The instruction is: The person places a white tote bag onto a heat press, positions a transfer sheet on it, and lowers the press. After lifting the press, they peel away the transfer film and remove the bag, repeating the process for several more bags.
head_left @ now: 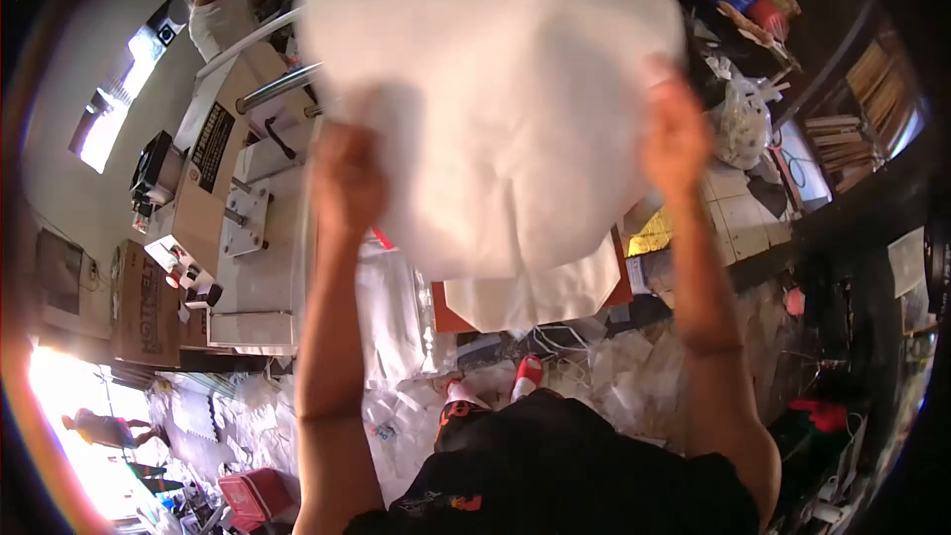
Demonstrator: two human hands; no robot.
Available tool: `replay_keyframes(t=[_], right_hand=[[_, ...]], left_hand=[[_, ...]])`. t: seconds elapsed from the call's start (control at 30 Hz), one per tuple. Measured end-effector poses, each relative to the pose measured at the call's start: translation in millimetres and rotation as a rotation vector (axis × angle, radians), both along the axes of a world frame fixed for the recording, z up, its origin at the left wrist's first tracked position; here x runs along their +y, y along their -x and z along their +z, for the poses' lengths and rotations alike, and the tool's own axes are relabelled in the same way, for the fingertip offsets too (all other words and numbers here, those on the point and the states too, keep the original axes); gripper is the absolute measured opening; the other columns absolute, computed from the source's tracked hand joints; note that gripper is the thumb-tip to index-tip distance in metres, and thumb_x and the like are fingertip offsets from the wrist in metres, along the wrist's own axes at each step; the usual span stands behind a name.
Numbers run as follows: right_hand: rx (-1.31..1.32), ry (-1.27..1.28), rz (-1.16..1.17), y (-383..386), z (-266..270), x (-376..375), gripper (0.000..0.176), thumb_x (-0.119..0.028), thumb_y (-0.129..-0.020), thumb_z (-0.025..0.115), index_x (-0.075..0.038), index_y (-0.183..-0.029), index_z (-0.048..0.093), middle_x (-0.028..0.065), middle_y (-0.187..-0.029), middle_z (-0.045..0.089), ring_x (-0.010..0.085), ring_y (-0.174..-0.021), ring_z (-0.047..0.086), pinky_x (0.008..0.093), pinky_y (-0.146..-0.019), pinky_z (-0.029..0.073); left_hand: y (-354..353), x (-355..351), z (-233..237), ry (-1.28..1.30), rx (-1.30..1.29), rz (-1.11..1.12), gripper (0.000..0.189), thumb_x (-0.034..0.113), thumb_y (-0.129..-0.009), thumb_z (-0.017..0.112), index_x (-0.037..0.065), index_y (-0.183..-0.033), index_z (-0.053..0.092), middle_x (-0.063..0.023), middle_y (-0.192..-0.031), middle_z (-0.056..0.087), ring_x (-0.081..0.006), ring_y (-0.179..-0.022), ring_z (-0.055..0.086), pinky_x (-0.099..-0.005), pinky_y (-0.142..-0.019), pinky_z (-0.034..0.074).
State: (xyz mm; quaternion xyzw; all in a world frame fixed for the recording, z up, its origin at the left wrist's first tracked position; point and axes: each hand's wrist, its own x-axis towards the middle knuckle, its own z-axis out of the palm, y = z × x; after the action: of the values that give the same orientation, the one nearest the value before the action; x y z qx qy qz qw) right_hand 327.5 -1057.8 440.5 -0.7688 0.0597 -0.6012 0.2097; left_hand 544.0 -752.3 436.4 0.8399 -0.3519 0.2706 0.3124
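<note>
I hold up a large white sheet (505, 129), cloth or paper, with cut-off lower corners and a faint crease down its middle. My left hand (349, 178) is closed on its left edge, and my right hand (678, 134) grips the right edge; both are a little blurred. Beneath the raised sheet, a second white piece of similar shape (540, 292) lies on a reddish-brown board (441, 307). The raised sheet hides most of the board and the work surface behind it.
To the left stands a white machine (203, 188) with buttons and a metal rod. Plastic bags (743, 119) lie at the right. White scraps (614, 376) cover the floor around my feet. One person (218, 10) is at the upper left, another (104, 429) near the bright doorway.
</note>
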Motion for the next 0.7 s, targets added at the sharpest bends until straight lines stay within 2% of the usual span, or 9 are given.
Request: replay_keyframes(t=[0.03, 0.07, 0.1, 0.17, 0.27, 0.5, 0.6, 0.67, 0.7], right_hand=[[0.279, -0.063, -0.044, -16, -57, -15, 0.030, -0.004, -0.094, 0.057, -0.009, -0.121, 0.066, 0.0173, -0.119, 0.068, 0.0279, -0.104, 0.069, 0.0367, -0.091, 0.054], [0.763, -0.334, -0.060, -16, -111, -30, 0.032, -0.003, -0.089, 0.058, -0.013, -0.117, 0.068, 0.0200, -0.102, 0.070, 0.0372, -0.092, 0.068, 0.0404, -0.080, 0.056], [0.783, -0.268, -0.087, -16, -173, -38, 0.029, -0.006, -0.087, 0.057, -0.011, -0.113, 0.069, 0.0193, -0.086, 0.069, 0.0408, -0.081, 0.067, 0.0464, -0.070, 0.053], [0.938, -0.260, -0.091, 0, -232, -36, 0.028, -0.008, -0.088, 0.056, -0.010, -0.113, 0.069, 0.0206, -0.084, 0.069, 0.0407, -0.081, 0.066, 0.0495, -0.070, 0.052], [0.970, -0.262, -0.154, 17, -242, -13, 0.029, -0.008, -0.087, 0.058, -0.007, -0.114, 0.067, 0.0219, -0.082, 0.068, 0.0414, -0.079, 0.065, 0.0525, -0.073, 0.051], [0.921, -0.141, -0.215, 37, -261, -5, 0.034, -0.007, -0.084, 0.062, -0.011, -0.118, 0.067, 0.0198, -0.082, 0.068, 0.0407, -0.079, 0.064, 0.0505, -0.072, 0.051], [0.923, -0.135, -0.185, 46, -265, -5, 0.035, -0.006, -0.083, 0.063, -0.011, -0.118, 0.066, 0.0181, -0.094, 0.068, 0.0384, -0.089, 0.063, 0.0483, -0.075, 0.051], [0.932, -0.116, -0.220, 47, -266, -5, 0.036, -0.005, -0.081, 0.064, -0.009, -0.117, 0.066, 0.0173, -0.115, 0.062, 0.0385, -0.103, 0.059, 0.0511, -0.083, 0.048], [0.933, -0.115, -0.216, 45, -262, -4, 0.036, -0.005, -0.081, 0.064, -0.009, -0.117, 0.066, 0.0173, -0.115, 0.062, 0.0385, -0.103, 0.059, 0.0511, -0.083, 0.048]], left_hand=[[-19, -21, -71, 0.004, 0.217, -0.220, 0.023, 0.006, -0.088, 0.057, 0.010, -0.109, 0.068, -0.0187, -0.098, 0.066, -0.0399, -0.090, 0.063, -0.0480, -0.081, 0.052], [-35, -32, -156, -0.174, 0.262, -0.241, 0.032, 0.011, -0.092, 0.054, 0.011, -0.122, 0.064, -0.0206, -0.102, 0.066, -0.0410, -0.091, 0.064, -0.0500, -0.081, 0.052], [-18, -37, -177, -0.347, 0.651, -0.177, 0.040, 0.015, -0.095, 0.051, 0.014, -0.134, 0.058, -0.0239, -0.104, 0.065, -0.0419, -0.094, 0.064, -0.0517, -0.082, 0.051], [-8, -33, -249, -0.456, 0.686, -0.104, 0.039, 0.014, -0.093, 0.054, 0.011, -0.132, 0.060, -0.0228, -0.103, 0.066, -0.0397, -0.097, 0.064, -0.0463, -0.086, 0.051], [16, -23, -263, -0.322, 0.628, -0.109, 0.042, 0.015, -0.095, 0.051, 0.013, -0.136, 0.057, -0.0239, -0.100, 0.066, -0.0406, -0.097, 0.064, -0.0481, -0.085, 0.051], [41, -17, -244, -0.406, 0.529, -0.057, 0.039, 0.016, -0.094, 0.052, 0.014, -0.133, 0.060, -0.0204, -0.092, 0.066, -0.0398, -0.088, 0.065, -0.0507, -0.080, 0.052], [47, -16, -245, -0.371, 0.437, -0.059, 0.039, 0.016, -0.094, 0.053, 0.014, -0.131, 0.060, -0.0185, -0.089, 0.067, -0.0390, -0.083, 0.066, -0.0504, -0.076, 0.052], [47, -16, -245, -0.363, 0.499, -0.049, 0.039, 0.017, -0.092, 0.056, 0.014, -0.130, 0.061, -0.0182, -0.100, 0.066, -0.0372, -0.093, 0.065, -0.0497, -0.080, 0.051], [49, -16, -242, -0.362, 0.500, -0.045, 0.039, 0.017, -0.092, 0.056, 0.014, -0.130, 0.061, -0.0182, -0.100, 0.066, -0.0372, -0.093, 0.065, -0.0497, -0.080, 0.051]])
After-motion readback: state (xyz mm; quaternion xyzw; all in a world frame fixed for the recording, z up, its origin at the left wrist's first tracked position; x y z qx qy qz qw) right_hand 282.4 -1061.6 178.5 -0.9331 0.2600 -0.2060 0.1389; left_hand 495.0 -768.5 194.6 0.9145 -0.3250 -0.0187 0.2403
